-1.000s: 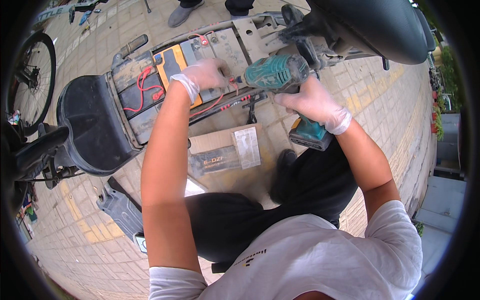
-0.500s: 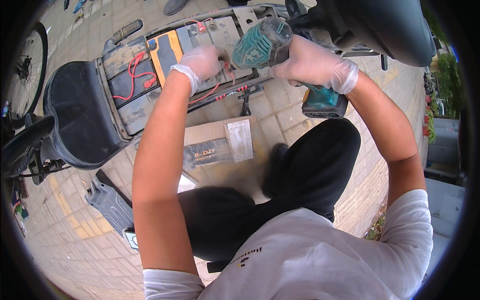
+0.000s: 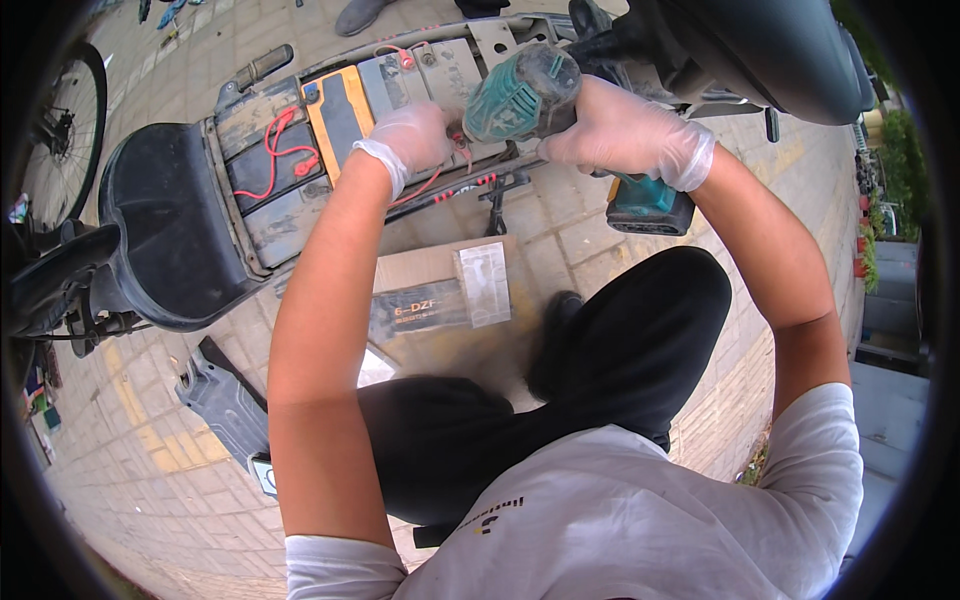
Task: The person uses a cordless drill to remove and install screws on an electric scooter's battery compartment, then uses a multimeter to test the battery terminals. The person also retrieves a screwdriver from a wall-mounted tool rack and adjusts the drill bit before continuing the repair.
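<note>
My right hand (image 3: 635, 130), in a clear glove, wraps round the grip of a teal and black cordless drill (image 3: 512, 95). Its front end points left and down over the battery row. Close by that end, my left hand (image 3: 412, 138), also gloved, has its fingers curled together above a grey battery (image 3: 393, 80). Whatever those fingertips pinch is hidden. A red wire (image 3: 418, 188) runs to a terminal beside the left fingers. Left of this hand is an orange-edged battery (image 3: 340, 112), then dark batteries (image 3: 262, 165) with a looped red lead (image 3: 272, 150).
The batteries sit in the open frame of an electric scooter, between a black seat (image 3: 170, 220) and another black saddle (image 3: 750, 50). A cardboard box (image 3: 425, 268) lies before my knees, a grey plastic panel (image 3: 222, 400) on the paving to its left. Someone's shoe (image 3: 358, 16) shows beyond the scooter.
The whole view has shifted slightly. My left hand remains by the terminal, its fingers a little lower, and the drill stays nearly where it was in my right hand.
</note>
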`<move>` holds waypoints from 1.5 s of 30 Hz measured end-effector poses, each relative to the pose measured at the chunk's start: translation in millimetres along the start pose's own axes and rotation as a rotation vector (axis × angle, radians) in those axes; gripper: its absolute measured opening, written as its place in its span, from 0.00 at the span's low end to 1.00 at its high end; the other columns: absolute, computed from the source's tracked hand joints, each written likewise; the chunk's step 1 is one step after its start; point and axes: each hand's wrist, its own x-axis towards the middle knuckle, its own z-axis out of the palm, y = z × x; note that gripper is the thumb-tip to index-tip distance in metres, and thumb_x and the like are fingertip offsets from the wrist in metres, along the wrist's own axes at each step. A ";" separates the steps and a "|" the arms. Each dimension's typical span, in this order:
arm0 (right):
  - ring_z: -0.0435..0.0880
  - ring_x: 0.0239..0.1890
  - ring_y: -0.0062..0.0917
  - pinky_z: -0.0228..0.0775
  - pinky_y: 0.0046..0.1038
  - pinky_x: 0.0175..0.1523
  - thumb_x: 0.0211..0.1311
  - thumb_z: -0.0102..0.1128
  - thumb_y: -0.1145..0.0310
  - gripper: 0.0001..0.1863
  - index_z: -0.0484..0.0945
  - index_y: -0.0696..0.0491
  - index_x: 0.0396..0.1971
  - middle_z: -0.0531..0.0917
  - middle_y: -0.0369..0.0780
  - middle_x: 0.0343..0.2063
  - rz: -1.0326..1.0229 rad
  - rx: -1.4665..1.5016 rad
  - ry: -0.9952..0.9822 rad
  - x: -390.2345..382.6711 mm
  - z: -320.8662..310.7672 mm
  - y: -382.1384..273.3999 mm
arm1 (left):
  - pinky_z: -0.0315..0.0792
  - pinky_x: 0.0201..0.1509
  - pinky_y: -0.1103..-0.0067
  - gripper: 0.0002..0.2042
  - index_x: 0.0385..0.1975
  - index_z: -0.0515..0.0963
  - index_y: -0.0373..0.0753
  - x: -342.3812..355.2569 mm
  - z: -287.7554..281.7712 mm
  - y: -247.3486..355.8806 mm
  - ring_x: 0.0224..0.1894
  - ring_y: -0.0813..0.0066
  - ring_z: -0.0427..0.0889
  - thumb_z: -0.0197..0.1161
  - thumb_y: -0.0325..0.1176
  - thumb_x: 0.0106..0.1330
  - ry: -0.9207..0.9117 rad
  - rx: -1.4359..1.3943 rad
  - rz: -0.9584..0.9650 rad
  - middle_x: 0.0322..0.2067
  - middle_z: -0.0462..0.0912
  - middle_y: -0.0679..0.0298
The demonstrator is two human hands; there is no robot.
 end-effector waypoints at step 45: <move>0.84 0.50 0.32 0.72 0.34 0.58 0.62 0.62 0.61 0.27 0.77 0.56 0.60 0.83 0.42 0.53 0.634 0.581 0.294 -92.5 64.3 407.2 | 0.76 0.47 0.65 0.11 0.34 0.82 0.32 -17.1 24.7 53.1 0.41 0.51 0.82 0.56 0.33 0.68 0.297 -0.439 -0.002 0.31 0.84 0.48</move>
